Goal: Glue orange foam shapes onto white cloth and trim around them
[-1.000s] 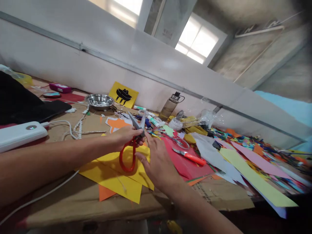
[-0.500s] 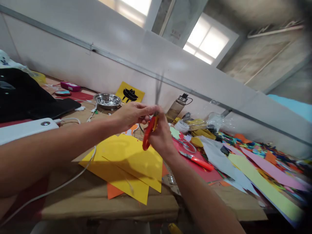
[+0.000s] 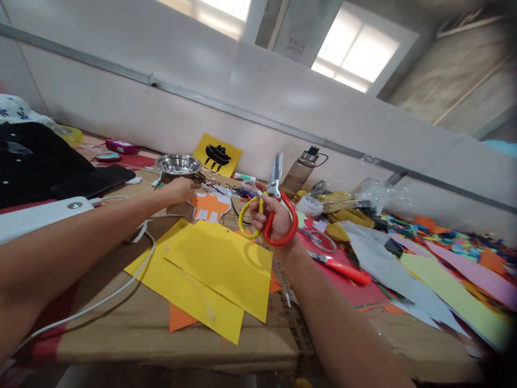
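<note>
My right hand (image 3: 278,218) is wrapped round the handles of a pair of scissors (image 3: 288,226), one loop red and the other yellow. Their metal blades point up, slightly apart. My left hand (image 3: 180,191) is low over the table, just in front of a shiny metal bowl (image 3: 177,163); its fingers are turned down and mostly hidden. Right beside it lies an orange paper cutout with a white edge (image 3: 210,207). Below both hands, overlapping yellow sheets (image 3: 226,258) rest on brown cardboard, with an orange sheet (image 3: 180,317) peeking out underneath.
A yellow card with a black cutout (image 3: 218,156) leans on the wall. To the right stand a bottle (image 3: 301,172), a red-handled cutter (image 3: 347,271) and piled coloured paper (image 3: 452,285). On the left are a white power bank (image 3: 48,215) with a cable and black cloth (image 3: 36,161).
My hands have parted. The left has gone left and down toward the bowl. The right has turned the scissors, showing both loops, and shifted slightly right.
</note>
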